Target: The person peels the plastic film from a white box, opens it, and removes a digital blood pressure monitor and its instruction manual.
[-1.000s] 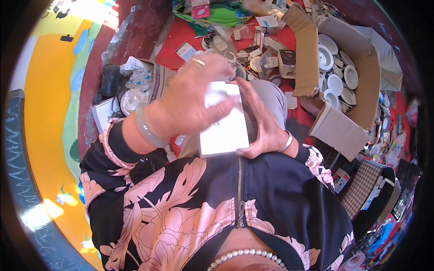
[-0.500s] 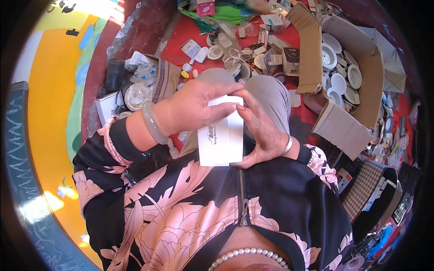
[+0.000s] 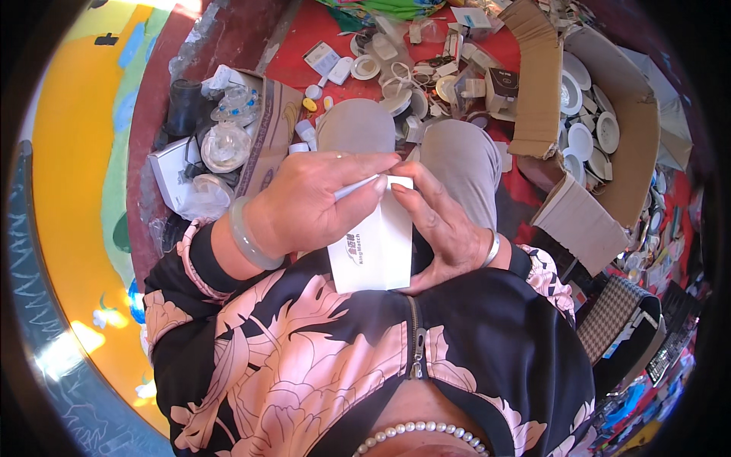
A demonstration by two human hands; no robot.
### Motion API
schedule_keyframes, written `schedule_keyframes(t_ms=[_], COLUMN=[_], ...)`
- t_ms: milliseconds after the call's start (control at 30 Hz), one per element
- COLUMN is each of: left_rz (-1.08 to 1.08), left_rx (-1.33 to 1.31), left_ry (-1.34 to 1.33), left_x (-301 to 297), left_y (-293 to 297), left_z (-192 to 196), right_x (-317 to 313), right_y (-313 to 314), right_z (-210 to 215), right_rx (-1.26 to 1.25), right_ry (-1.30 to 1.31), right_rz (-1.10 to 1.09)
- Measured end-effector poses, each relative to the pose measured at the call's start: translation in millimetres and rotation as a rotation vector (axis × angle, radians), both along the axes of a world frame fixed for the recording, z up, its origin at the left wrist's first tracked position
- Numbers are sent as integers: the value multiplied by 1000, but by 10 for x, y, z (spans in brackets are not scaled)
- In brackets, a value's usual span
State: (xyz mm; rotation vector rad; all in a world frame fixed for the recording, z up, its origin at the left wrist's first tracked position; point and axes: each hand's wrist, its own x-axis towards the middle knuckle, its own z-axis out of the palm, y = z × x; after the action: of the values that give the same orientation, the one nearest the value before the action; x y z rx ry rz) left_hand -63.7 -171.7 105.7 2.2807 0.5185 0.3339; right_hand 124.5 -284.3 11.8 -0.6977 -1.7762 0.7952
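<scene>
White box [image 3: 371, 255]: in both hands above the lap, near end just by the floral jacket [image 3: 502, 327].
Left hand [image 3: 312, 198]: thumb and fingers close on the far left corner; some fingertips hidden.
Right hand [image 3: 449, 236]: clasps the right side, thumb toward the near corner.
Handling: best with the right hand steady and light left pressure, sparing the walls.
Print: dark characters on the box's left part.
Red floor [image 3: 293, 65]: patterned carton [image 3: 270, 137] near its left edge.
</scene>
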Motion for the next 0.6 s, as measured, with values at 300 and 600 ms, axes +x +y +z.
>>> schedule_keyframes(t_ms=[300,600], left_rz=[109,187], left_rx=[-121,-152], left_ry=[-36,-121], left_x=[-146,-238], left_y=[-111,-140], left_z=[19,-18], right_x=[-83,-86], right_y=[-2,-59], right_z=[73,11], right_rx=[48,45], right_ry=[-21,16], right_rz=[-11,-77])
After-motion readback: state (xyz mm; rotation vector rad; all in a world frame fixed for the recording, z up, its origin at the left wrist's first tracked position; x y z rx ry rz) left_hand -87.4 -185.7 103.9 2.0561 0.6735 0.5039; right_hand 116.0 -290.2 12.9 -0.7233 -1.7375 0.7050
